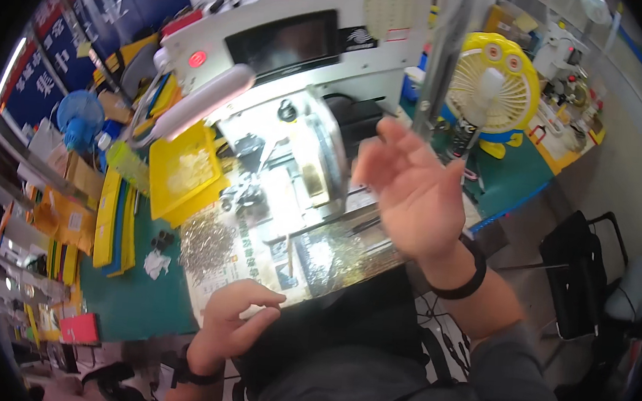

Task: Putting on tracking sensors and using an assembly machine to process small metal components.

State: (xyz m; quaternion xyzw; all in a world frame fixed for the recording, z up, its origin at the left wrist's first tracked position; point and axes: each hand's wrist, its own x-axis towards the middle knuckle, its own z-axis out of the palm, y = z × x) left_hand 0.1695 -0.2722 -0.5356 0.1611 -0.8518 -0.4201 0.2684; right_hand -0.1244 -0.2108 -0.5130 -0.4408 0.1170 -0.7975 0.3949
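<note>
My right hand (417,194) is raised over the right side of the workbench, palm showing and fingers loosely spread, with nothing in it. It is slightly smeared by motion. At the near edge of the bench my left hand (238,319) stays low, thumb and forefinger apart and nothing between them. In front of it a thin stick (289,255) lies on a printed paper sheet (270,253), beside a heap of small metal pieces (218,245). Beyond stands a white machine (384,49) with a dark screen (285,44) and a brightly lit work area.
A yellow tray (163,171) with pale small pieces sits left of the machine under a tube-shaped lamp (207,103). A yellow fan (499,82) stands at the right. Crumpled white tissue (156,265) lies on the green mat (128,306). A black chair (575,268) is at the far right.
</note>
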